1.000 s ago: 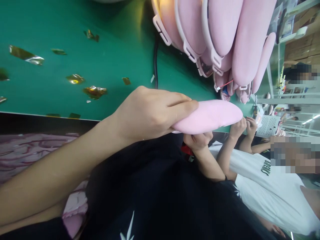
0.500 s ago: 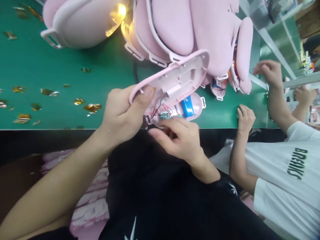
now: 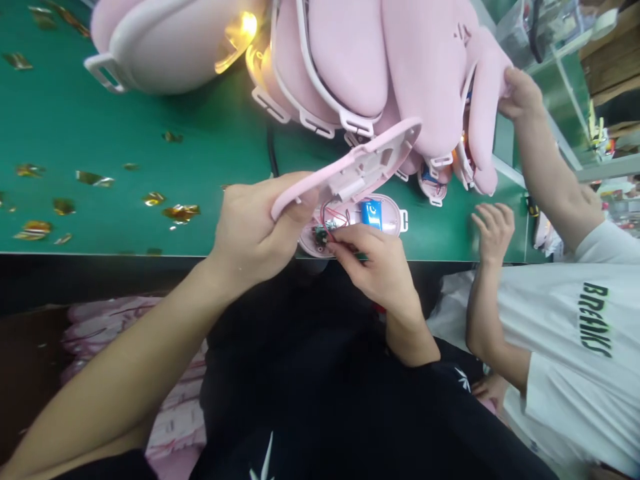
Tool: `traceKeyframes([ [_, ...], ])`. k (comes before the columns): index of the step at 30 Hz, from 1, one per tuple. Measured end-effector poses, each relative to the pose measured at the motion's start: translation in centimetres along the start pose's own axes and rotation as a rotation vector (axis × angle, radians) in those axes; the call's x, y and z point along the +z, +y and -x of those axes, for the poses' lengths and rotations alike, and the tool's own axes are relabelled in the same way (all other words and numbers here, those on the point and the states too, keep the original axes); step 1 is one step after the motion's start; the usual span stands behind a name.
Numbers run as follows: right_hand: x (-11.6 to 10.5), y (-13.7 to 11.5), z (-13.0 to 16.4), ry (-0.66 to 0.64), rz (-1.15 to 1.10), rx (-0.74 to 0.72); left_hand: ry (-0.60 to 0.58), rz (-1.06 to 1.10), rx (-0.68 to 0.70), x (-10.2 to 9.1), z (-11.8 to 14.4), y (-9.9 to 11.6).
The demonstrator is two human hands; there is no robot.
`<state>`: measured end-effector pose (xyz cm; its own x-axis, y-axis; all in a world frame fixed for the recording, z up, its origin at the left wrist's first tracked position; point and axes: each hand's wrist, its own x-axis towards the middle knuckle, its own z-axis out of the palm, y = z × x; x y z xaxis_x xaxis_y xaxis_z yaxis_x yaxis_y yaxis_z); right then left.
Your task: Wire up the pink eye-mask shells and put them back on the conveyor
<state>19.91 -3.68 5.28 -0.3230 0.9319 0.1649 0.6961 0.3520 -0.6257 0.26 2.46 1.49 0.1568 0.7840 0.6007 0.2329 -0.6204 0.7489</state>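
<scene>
Holding a pale-pink, elongated plastic cover (image 3: 373, 163) tilted up by its left end, the left hand (image 3: 263, 233) is closed, thumb against the inner face. Beneath lies the matching rounded pink shell (image 3: 391, 208), open on the green tabletop (image 3: 125, 137), containing a blue rectangular battery pack (image 3: 371, 215). The right hand (image 3: 373, 263) is partly curled, fingertips nearly meeting at the small green circuit board (image 3: 321, 234); whether they grip anything cannot be told. The cover is probably light, stiff and smooth, best held by its rim; the thin red wires (image 3: 344, 215) look fragile.
</scene>
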Motion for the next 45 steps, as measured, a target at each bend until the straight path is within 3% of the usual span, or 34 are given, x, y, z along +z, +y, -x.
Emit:
traceKeyframes([
  [9,-0.3,0.7,-0.1,0.110,0.206,-0.126,-0.060,-0.059,-0.029,-0.5,0.5,0.1],
  [21,-0.7,1.4,-0.7,0.061,0.257,-0.221,-0.022,-0.032,-0.004,-0.1,0.8,-0.3],
  [28,-1.3,0.7,-0.6,0.006,0.282,-0.119,-0.036,-0.010,-0.052,-0.5,1.0,-0.3],
  [36,-2.5,-0.4,-1.4,-0.134,0.370,-0.185,-0.040,-0.008,-0.028,-0.6,1.3,0.1],
  [45,-2.5,-0.9,-1.7,-0.141,0.425,-0.186,-0.052,-0.040,-0.031,-0.5,1.6,-0.1],
])
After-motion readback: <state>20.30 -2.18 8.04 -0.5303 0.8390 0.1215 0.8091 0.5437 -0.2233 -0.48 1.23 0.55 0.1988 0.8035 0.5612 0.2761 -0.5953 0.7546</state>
